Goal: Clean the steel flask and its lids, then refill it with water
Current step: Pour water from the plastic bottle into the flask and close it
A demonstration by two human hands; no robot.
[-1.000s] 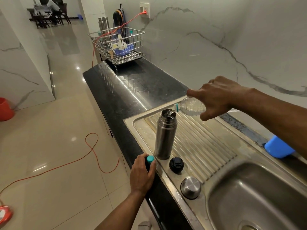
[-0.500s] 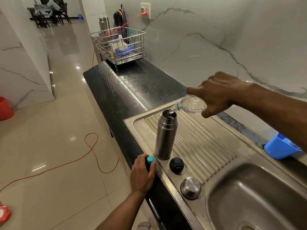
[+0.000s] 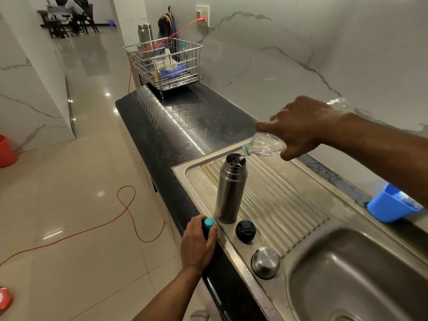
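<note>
Now we are refilling the tall brushed-steel flask (image 3: 230, 188), upright and uncapped on the ribbed steel drainboard (image 3: 284, 205).

Our right hand (image 3: 301, 126) is wrapped around a tilted clear plastic bottle (image 3: 264, 144), neck just over the flask mouth; any drift could send water down the outside. Our left hand (image 3: 198, 243) pinches a small teal bottle cap (image 3: 209, 222) at the flask's base, so the unsteadied flask could tip. The black inner stopper (image 3: 245, 230) and domed steel lid (image 3: 265, 262) wait nearby.

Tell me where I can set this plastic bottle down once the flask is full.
Bare room: the ribbed drainboard between the flask and the blue tub, or the black counter before the wire rack. The front rim is crowded by the black lid and steel cap.
</note>
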